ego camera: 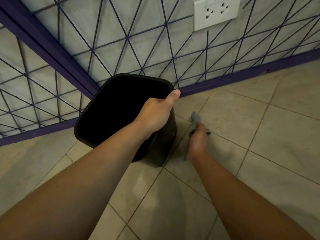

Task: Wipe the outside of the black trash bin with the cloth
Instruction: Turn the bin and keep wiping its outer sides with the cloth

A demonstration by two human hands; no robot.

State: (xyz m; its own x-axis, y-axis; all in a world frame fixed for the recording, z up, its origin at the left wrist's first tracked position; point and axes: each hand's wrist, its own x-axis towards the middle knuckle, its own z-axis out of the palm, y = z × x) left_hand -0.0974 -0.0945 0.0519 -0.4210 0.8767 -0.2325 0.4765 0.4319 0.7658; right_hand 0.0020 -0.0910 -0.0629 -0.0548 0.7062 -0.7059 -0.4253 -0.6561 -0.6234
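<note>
The black trash bin [162,146] stands on the tiled floor in a wall corner, its dark open top facing me. My left hand [155,115] grips the bin's right rim, thumb lying along the edge and fingers hidden over the outer side. A grey cloth [195,119] is bunched in my right hand [197,142], which holds it low beside the bin's right wall, just apart from it. The right hand is blurred.
Grey walls with a purple line pattern and purple skirting [242,75] meet behind the bin. A white double socket [216,13] sits on the right wall. Beige floor tiles [259,135] spread to the right and toward me.
</note>
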